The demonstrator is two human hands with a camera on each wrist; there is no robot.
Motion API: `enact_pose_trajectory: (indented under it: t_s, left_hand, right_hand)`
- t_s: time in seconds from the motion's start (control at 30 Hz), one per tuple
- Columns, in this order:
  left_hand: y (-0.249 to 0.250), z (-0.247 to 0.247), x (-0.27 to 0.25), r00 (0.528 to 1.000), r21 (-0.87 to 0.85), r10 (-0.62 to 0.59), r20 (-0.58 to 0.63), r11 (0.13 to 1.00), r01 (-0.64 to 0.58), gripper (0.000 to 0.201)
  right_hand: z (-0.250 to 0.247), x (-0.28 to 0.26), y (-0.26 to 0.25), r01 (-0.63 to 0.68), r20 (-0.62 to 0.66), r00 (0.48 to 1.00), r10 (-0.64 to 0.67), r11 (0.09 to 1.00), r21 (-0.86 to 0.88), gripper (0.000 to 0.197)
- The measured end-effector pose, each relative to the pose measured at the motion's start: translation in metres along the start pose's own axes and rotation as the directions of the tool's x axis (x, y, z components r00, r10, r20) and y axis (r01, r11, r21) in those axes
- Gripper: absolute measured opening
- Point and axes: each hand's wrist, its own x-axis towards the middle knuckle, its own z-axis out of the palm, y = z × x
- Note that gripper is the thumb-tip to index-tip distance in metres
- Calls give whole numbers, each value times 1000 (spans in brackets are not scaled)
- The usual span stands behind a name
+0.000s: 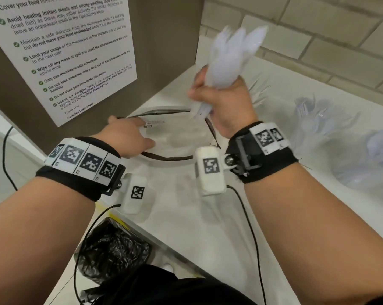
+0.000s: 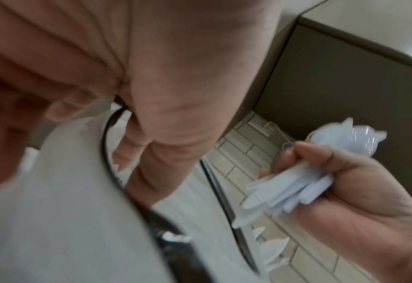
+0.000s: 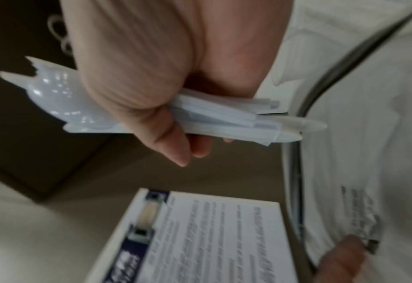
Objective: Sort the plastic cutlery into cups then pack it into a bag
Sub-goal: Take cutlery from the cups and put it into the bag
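My right hand [image 1: 219, 95] grips a bundle of white plastic cutlery [image 1: 232, 56] by the handles, heads up, just above the mouth of the bag. The wrist views show the same bundle [image 3: 224, 118] [image 2: 285, 191] with its handle ends pointing toward the bag [image 3: 369, 134]. The clear bag's dark zip rim [image 1: 168, 158] is spread open on the white counter. My left hand [image 1: 128, 137] pinches the bag's left rim [image 2: 110, 153] and holds it open. Two clear cups [image 1: 318, 119] [image 1: 373, 155] with more cutlery stand to the right.
A brown panel with a printed notice [image 1: 65, 51] stands right behind the bag on the left. A tiled wall [image 1: 318, 29] closes the back. A bin with a black liner [image 1: 113, 249] sits below the counter's front edge, and black cables [image 1: 247, 216] trail from my wrists.
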Motion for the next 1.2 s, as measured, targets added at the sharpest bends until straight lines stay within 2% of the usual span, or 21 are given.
enact_pose_trajectory:
  t_s: [0.07, 0.13, 0.2, 0.27, 0.33, 0.4, 0.5, 0.53, 0.57, 0.6, 0.67, 0.77, 0.83, 0.9, 0.97, 1.0, 1.03, 1.07, 1.1, 1.13, 1.2]
  left_hand:
    - [3, -7, -3, 1000, -11, 8, -26, 1000, -8, 60]
    - [5, -13, -4, 997, 15, 39, -63, 999, -38, 56]
    - [7, -13, -5, 996, 67, 61, -69, 996, -57, 59]
    - [10, -6, -4, 997, 107, 54, -62, 993, -47, 61]
    - [14, 1, -4, 997, 122, 29, -71, 992, -20, 58]
    - [17, 6, -6, 997, 146, 20, -71, 989, -9, 55]
    - [17, 6, -10, 999, 214, 1, -48, 977, 9, 54]
    - [16, 5, -11, 999, 235, -15, -50, 972, 27, 51]
    - [14, 4, -12, 998, 249, -32, -53, 967, 44, 45]
    - [14, 4, -14, 997, 256, -47, -56, 965, 60, 39]
    - [15, 2, -19, 995, 246, -75, -64, 965, 88, 31]
    - [15, -4, -28, 992, 181, -102, -74, 977, 114, 40]
    - [14, -7, -37, 988, 72, -101, -114, 991, 109, 40]
    - [20, -12, -46, 971, -21, -6, -237, 1000, 1, 36]
    - [32, -18, -53, 904, -97, 187, -385, 966, -241, 35]
    - [41, -20, -55, 876, -152, 274, -398, 922, -357, 40]
    - [52, -20, -57, 877, -268, 329, -350, 862, -431, 48]
    - [62, -18, -59, 897, -446, 374, -235, 779, -441, 54]
    - [72, -14, -61, 890, -642, 447, -91, 657, -396, 58]
    - [82, -9, -62, 843, -778, 538, 29, 542, -319, 60]
    - [100, 5, -60, 723, -893, 680, 120, 392, -221, 59]
  right_hand:
    - [-14, 2, -11, 0, -78, 997, 12, 989, 150, 27]
    - [-29, -1, -19, -65, -102, 992, 78, 990, 128, 26]
    - [-35, -9, -18, -150, -70, 987, 145, 986, -70, 23]
    - [-26, -19, -11, -185, 53, 976, 213, 926, -330, 16]
    - [-12, -18, 2, -93, 149, 961, 234, 779, -621, 10]
    - [-3, -8, 15, 13, 153, 967, 205, 559, -829, 20]
    - [-3, 5, 31, 54, 112, 978, 176, 303, -952, 25]
    - [-5, 7, 37, 52, 108, 973, 204, 264, -963, 25]
    - [-5, 9, 42, 35, 104, 966, 238, 278, -960, 26]
    - [-5, 10, 45, 3, 97, 961, 260, 339, -941, 26]
    - [-3, 9, 48, -78, 54, 972, 227, 534, -842, 28]
    - [-2, 10, 42, -169, -99, 986, 137, 812, -559, 27]
    - [-4, 10, 32, -177, -202, 974, 107, 910, -375, 21]
    - [-11, 7, 17, -146, -248, 964, 96, 971, -188, 11]
    - [-21, -3, 1, -163, -197, 967, 160, 987, 2, 17]
    - [-26, -10, -6, -201, -139, 968, 207, 978, 56, 16]
    - [-32, -19, -12, -242, -74, 966, 247, 968, 71, 15]
    - [-38, -28, -17, -273, -9, 962, 274, 961, 53, 15]
    - [-43, -36, -19, -292, 47, 956, 291, 956, 19, 15]
    - [-47, -45, -20, -300, 100, 949, 301, 954, -25, 16]
    - [-53, -59, -19, -304, 193, 928, 319, 947, -105, 22]
